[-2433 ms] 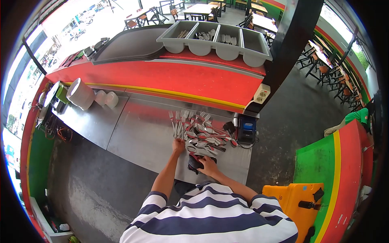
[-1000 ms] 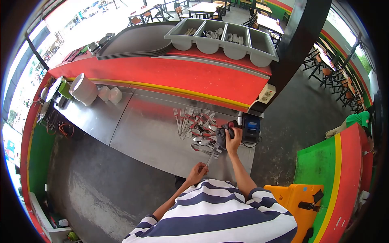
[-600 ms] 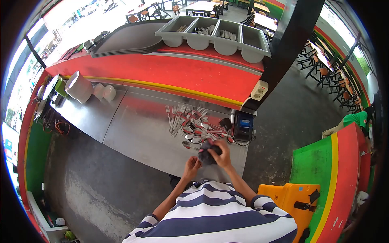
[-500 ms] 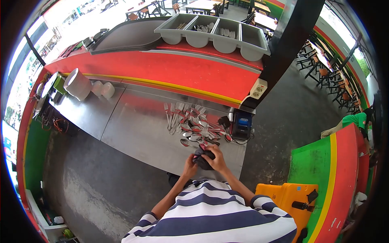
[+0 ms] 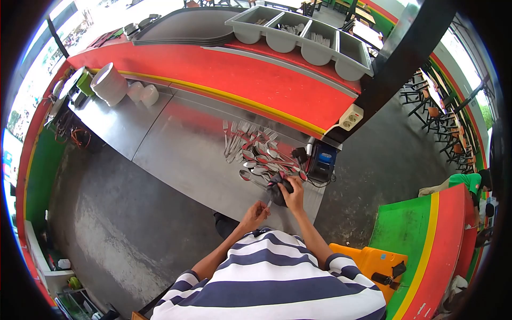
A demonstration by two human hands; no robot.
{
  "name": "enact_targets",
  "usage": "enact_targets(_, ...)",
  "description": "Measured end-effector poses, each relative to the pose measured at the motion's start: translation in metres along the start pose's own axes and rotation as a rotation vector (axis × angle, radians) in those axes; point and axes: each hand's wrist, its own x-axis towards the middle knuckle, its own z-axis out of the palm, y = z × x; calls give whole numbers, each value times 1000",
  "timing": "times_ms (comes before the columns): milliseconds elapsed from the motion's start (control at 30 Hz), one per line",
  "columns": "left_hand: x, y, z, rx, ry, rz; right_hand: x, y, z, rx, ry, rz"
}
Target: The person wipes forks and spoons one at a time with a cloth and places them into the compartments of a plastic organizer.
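A dark cloth [image 5: 276,194] is bunched in my right hand [image 5: 293,195], whose fingers are closed on it just in front of the cutlery pile. Lower and to the left, my left hand [image 5: 256,214] pinches the end of a thin utensil that runs up into the cloth; its type is hidden. Forks [image 5: 233,133] lie at the back left of the pile on the steel counter [image 5: 186,154]. Spoons [image 5: 248,154] lie nearer to me, some with red reflections. One spoon [image 5: 245,175] sticks out at the pile's left edge.
A grey cutlery tray [image 5: 325,64] with compartments stands on the red ledge [image 5: 213,69] beside stacked dark trays [image 5: 186,26]. A black device [image 5: 321,162] sits right of the pile. White bowls [image 5: 109,85] stand at the far left. A co-worker [image 5: 469,182] is at the far right.
My left hand has moved down and away from the cloth, with the utensil's end now showing. My right hand and the cloth have moved slightly right. The whole view has shifted and turned a little.
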Motion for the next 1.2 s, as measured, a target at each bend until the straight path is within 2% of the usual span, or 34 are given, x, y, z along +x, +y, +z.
enact_targets(267,-14,14,-11,71,-18,16,20,13,8,-182,96,-90)
enact_targets(367,-18,18,-16,48,8,-4,30,31,12,-225,210,-81)
enact_targets(500,-21,14,-22,-48,100,-11,38,48,11,-44,318,228)
enact_targets(533,-22,14,-23,-77,131,-6,36,47,10,66,296,386)
enact_targets(667,-24,22,-33,-166,204,-28,17,69,16,917,198,719)
enact_targets(767,-22,24,-42,-221,205,-3,6,14,23,1058,22,859)
enact_targets(867,-19,27,-51,-217,142,15,-18,7,45,1019,-205,935)
enact_targets(1000,-16,29,-61,-159,74,-19,-19,-33,65,975,-427,959)
enact_targets(1033,-16,30,-64,-134,70,-27,-16,-40,71,914,-423,906)
enact_targets(1133,-20,54,-79,270,90,4,-7,-53,86,755,-400,782)
enact_targets(1200,-19,70,-88,351,67,-9,-2,-57,96,654,-380,730)
